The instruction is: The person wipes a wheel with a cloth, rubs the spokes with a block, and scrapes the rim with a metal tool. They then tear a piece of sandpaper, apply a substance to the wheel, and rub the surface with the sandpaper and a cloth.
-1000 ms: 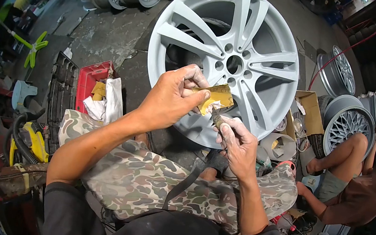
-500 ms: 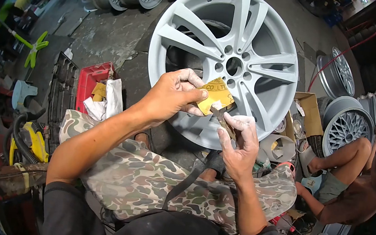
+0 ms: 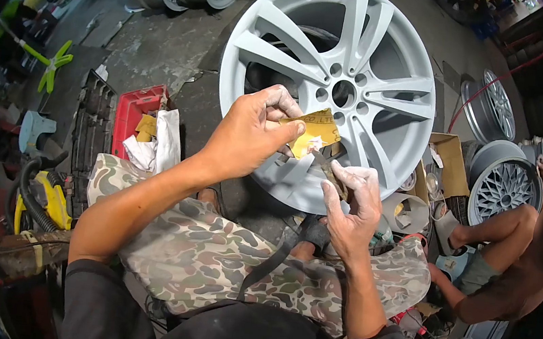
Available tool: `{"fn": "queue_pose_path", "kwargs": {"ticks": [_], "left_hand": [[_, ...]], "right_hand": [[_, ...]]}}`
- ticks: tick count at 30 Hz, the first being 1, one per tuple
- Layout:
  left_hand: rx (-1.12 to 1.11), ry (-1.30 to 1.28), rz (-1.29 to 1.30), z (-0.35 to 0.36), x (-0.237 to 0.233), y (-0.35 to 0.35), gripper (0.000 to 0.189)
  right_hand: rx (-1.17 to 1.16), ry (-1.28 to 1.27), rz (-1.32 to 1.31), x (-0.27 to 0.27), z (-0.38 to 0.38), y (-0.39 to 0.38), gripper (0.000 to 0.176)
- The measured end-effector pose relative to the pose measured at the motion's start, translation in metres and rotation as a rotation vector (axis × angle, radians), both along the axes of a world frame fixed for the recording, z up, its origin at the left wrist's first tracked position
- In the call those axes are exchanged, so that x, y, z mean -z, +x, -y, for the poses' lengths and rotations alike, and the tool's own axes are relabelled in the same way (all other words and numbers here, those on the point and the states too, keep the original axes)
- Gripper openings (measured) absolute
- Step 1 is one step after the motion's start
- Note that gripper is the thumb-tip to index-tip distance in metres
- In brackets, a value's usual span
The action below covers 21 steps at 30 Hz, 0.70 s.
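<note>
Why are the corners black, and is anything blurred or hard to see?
Head view: black, rounded corners suggest a very wide lens; the pale wheel looks evenly lit, with shading between spokes; print on the yellow sheet is partly readable; the small tool in the right hand is indistinct; the co-worker fades into blurry shadow at far right.

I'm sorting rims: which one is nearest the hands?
The pale grey wheel with paired spokes, behind the left hand and right hand; mesh-faced wheels sit farther off.

Left bare hand (image 3: 256, 130) pinches yellow printed paper (image 3: 313, 132); right bare hand (image 3: 354, 208) holds small dark tool (image 3: 328, 165) at its edge, I see, over large grey spoked wheel rim (image 3: 400, 104).
</note>
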<state>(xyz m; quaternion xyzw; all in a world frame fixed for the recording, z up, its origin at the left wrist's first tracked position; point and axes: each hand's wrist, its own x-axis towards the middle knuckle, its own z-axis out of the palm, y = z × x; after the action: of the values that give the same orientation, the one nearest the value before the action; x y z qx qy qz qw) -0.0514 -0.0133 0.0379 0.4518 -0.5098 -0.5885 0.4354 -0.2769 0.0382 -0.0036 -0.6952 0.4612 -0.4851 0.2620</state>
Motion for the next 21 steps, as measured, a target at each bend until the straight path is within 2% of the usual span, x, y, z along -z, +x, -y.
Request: {"fn": "queue_pose_path", "kwargs": {"ticks": [7, 11, 16, 18, 19, 21], "left_hand": [[-0.038, -0.126, 0.004, -0.0001, 0.0079, -0.002, 0.01], [-0.018, -0.111, 0.031, -0.0015, 0.0077, -0.0045, 0.009], [-0.009, -0.171, 0.068, -0.0009, 0.009, -0.0035, 0.008], [-0.002, -0.142, 0.058, -0.0028, 0.0068, -0.0055, 0.008], [0.005, -0.113, 0.049, -0.0035, 0.0053, -0.0061, 0.008], [0.02, -0.101, 0.073, -0.0035, 0.0016, -0.006, 0.008]], "right_hand": [[-0.023, 0.055, 0.058, 0.0025, 0.0, 0.0004, 0.033], [-0.057, 0.132, 0.082, -0.0009, -0.0028, 0.0016, 0.031], [-0.045, 0.117, 0.092, 0.0009, -0.0006, -0.0033, 0.028], [-0.039, 0.29, 0.175, 0.0004, -0.0017, -0.004, 0.024], [-0.038, 0.29, 0.175, -0.0002, -0.0022, -0.0038, 0.024], [-0.112, 0.449, 0.293, -0.0026, -0.0037, -0.0025, 0.023]]}}
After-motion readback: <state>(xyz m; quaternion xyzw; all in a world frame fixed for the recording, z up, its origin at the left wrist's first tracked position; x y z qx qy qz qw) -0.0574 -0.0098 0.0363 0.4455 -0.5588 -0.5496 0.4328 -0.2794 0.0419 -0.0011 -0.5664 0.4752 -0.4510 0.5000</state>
